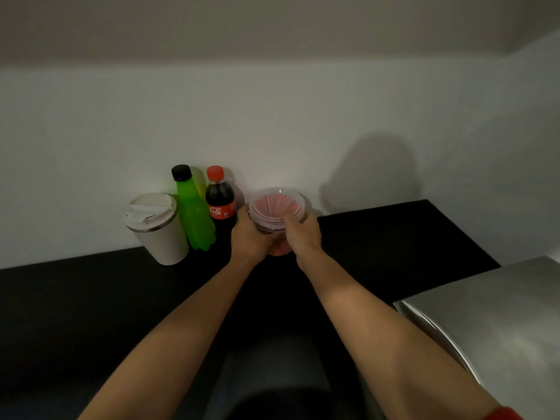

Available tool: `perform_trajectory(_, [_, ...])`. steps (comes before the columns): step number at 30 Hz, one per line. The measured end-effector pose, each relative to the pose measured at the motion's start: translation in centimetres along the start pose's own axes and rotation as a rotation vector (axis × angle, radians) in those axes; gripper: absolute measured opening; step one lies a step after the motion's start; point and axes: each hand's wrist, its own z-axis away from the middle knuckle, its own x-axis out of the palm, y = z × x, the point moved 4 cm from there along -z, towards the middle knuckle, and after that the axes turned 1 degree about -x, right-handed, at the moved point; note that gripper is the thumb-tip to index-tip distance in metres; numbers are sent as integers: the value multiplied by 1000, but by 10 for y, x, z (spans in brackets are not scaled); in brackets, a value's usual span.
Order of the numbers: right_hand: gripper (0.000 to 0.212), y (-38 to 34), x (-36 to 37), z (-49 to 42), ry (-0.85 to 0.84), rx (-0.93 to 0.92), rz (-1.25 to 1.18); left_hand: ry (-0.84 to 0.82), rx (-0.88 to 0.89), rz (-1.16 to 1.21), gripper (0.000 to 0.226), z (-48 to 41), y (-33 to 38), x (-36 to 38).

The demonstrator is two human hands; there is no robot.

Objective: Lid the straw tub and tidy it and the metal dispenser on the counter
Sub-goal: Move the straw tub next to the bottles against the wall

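Observation:
A clear round straw tub (277, 207) holds several red-and-white straws and stands on the black counter (91, 298) near the back wall. A clear lid lies on its rim. My left hand (247, 234) wraps the tub's left side. My right hand (303, 230) grips the right side, thumb pressing on the lid's near edge. The lower part of the tub is hidden behind both hands. A brushed metal dispenser (491, 310) sits at the right edge of the view, its curved top facing me, apart from both hands.
Left of the tub stand a cola bottle (220, 204) with a red cap, a green bottle (194, 213) with a black cap, and a white lidded travel cup (157, 228), all close to the wall. The cola bottle nearly touches my left hand.

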Motion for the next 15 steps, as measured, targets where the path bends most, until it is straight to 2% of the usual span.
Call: perform_trajectory(15, [43, 1, -4, -9, 52, -34, -11, -23, 11, 7, 87, -5, 3, 6])
